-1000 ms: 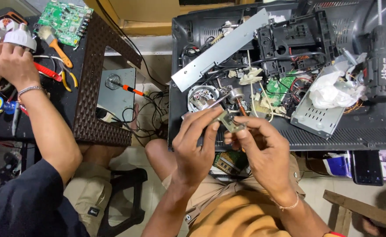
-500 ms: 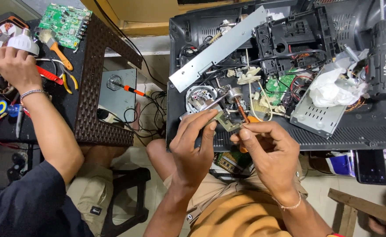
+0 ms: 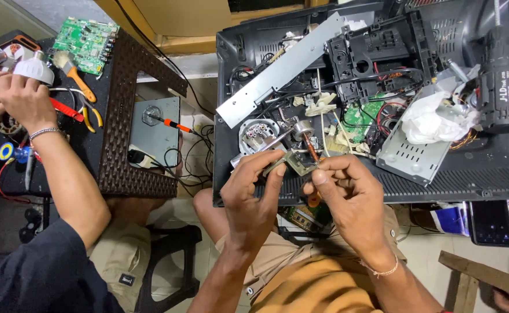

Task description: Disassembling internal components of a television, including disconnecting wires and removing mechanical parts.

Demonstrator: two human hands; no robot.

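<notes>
Opened black appliance casing [image 3: 440, 179] bears metal strip [image 3: 280, 72], cordless drill [image 3: 500, 87]; brown woven table [image 3: 130, 116] carries green circuit board [image 3: 85, 39], brush [image 3: 75, 75].

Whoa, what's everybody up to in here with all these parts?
The person's left hand and right hand pinch a small metal part over an opened black casing strewn with wires, a metal strip and a cordless drill. To the left, a co-worker's hands handle a white bulb-like object on a dark table.
</notes>
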